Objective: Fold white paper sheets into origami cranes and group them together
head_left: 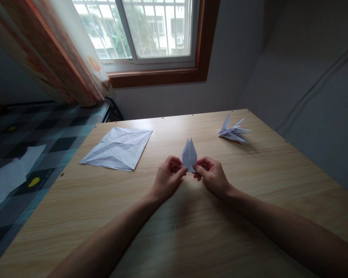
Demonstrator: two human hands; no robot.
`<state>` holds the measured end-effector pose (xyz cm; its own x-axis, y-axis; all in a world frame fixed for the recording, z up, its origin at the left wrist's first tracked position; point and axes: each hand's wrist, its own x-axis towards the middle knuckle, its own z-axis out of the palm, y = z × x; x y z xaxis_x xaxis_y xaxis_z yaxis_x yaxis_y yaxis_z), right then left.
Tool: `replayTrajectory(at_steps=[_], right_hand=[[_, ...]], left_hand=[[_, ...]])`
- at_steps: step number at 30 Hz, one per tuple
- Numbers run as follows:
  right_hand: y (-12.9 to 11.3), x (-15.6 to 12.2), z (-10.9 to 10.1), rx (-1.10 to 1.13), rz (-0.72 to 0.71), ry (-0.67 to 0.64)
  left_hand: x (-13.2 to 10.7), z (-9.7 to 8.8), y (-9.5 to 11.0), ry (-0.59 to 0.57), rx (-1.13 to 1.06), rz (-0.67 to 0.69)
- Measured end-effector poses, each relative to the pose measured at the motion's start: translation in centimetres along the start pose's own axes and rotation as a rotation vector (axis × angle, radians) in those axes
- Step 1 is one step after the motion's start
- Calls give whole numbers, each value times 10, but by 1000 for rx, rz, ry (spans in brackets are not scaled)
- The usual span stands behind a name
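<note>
A small folded white paper piece [189, 155] stands with two pointed tips up, just above the wooden table [174, 216]. My left hand [167, 178] pinches its lower left edge with curled fingers. My right hand [211, 176] pinches its lower right edge the same way. Both hands rest near the table's middle.
A creased, unfolded white paper square [117, 148] lies flat to the left. A finished folded paper figure [233, 131] with several points sits at the back right. A checkered bed with white paper [8, 175] is left of the table; a window and curtain stand behind.
</note>
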<state>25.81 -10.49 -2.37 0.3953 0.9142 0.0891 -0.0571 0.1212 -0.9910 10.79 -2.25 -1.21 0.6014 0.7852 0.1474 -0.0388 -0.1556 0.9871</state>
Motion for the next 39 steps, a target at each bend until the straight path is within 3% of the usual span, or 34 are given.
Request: replayTrajectory(at_steps=[5,13,20,35,39], right_hand=[[1,-2,1,-40,-43,2],[-4,-3,3,15,-33,-128],[-3,-4,3,-17,-137,-195],[7,-1,0,-58,-88,49],[6,0,2,-8,-95,61]], left_hand=[[-2,-1,1,39,182,43],[-3,-3,-1,-123,78,-8],[-4,-1,-1,-145,68,18],[0,0,1,108,61,13],[1,1,1,87,16,-7]])
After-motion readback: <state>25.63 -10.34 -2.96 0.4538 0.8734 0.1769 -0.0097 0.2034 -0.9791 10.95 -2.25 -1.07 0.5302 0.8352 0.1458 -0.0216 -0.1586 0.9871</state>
